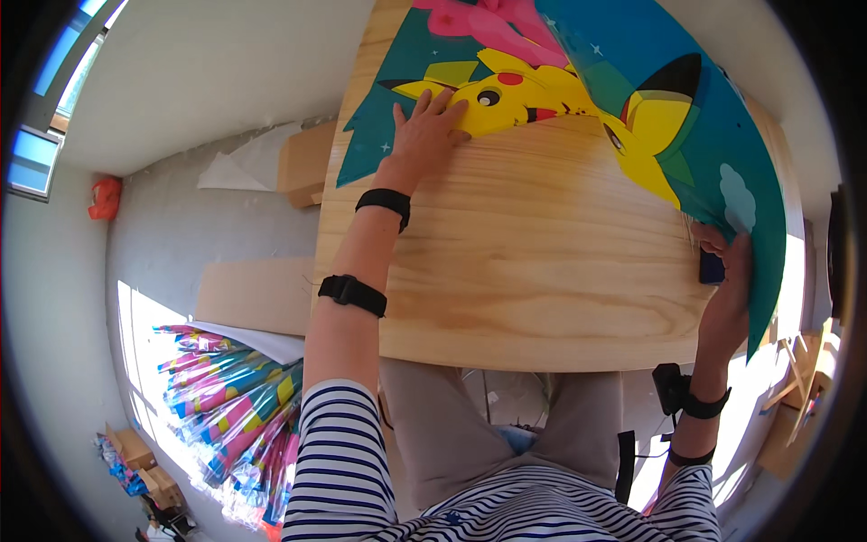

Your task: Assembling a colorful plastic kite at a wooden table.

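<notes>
A thin printed sheet, teal and blue with yellow and pink cartoon figures, covers the far part of the wooden table. My left hand lies flat on its left part, fingers spread over a yellow figure's head. At the table's right side, the sheet rises in a curved fold. My right hand is under that fold's near edge, its fingers curled and gripping the sheet; part of the hand is hidden by it. Beside those fingers is a small dark blue object, whose kind I cannot make out.
Shiny plastic-wrapped bundles in matching colours lie on the floor at left, by a flat cardboard piece. A cardboard box stands beyond. More cartons are at lower left, and wooden pieces at right.
</notes>
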`<state>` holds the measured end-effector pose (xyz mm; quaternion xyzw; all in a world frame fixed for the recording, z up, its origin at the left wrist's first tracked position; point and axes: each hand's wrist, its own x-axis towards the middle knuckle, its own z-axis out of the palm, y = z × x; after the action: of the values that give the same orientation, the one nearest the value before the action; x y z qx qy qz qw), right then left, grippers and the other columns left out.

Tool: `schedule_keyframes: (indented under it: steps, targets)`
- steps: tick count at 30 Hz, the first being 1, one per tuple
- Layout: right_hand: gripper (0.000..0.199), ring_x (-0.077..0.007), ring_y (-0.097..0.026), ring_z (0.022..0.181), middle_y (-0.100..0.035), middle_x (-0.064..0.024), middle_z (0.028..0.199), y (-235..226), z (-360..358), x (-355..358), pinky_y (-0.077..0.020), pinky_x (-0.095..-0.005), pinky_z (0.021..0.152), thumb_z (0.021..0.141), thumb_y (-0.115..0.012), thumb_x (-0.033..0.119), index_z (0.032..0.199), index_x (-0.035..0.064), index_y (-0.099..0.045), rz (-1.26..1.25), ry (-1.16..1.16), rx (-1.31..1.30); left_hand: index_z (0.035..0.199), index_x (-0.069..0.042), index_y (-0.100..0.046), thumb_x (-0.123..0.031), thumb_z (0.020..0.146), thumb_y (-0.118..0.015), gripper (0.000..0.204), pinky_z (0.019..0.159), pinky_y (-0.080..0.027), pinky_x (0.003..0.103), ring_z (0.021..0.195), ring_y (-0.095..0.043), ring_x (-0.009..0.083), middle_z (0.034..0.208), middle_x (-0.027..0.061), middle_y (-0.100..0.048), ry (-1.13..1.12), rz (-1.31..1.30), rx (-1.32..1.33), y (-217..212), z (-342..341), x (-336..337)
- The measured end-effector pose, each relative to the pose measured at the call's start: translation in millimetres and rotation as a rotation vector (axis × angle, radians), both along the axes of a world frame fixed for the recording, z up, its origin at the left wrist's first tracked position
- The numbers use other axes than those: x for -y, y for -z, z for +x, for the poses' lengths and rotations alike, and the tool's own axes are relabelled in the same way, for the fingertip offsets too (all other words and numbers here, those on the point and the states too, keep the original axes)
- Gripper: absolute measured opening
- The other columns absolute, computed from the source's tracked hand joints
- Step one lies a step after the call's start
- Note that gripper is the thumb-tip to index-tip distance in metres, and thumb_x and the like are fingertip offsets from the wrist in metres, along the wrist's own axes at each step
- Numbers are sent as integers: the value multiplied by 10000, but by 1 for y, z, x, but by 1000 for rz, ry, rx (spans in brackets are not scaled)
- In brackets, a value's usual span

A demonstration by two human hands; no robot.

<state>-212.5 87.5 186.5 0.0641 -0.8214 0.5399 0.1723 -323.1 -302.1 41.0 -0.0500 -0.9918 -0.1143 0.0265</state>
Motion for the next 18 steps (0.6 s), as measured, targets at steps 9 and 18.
schedule_keyframes:
  steps: [9,18]
  targets:
    - [416,-374,-664,1012,-627,-247,1223,55,95,-16,-548,-421,851,812,-677,29,1221,-38,-645,777,-196,-157,1329,-15,-512,-413,1031,-499,498,963,-516,458,1135,-636,323,1230,187,-642,-309,1514,240,-16,45,-43]
    - [447,-397,-627,1033,-590,-250,1229,110,154,-32,-521,-457,875,795,-621,23,1240,-20,-619,834,-434,-108,1310,9,-514,-292,1017,-550,422,949,-533,442,1119,-628,293,1239,163,-623,-531,1972,180,8,150,-82]
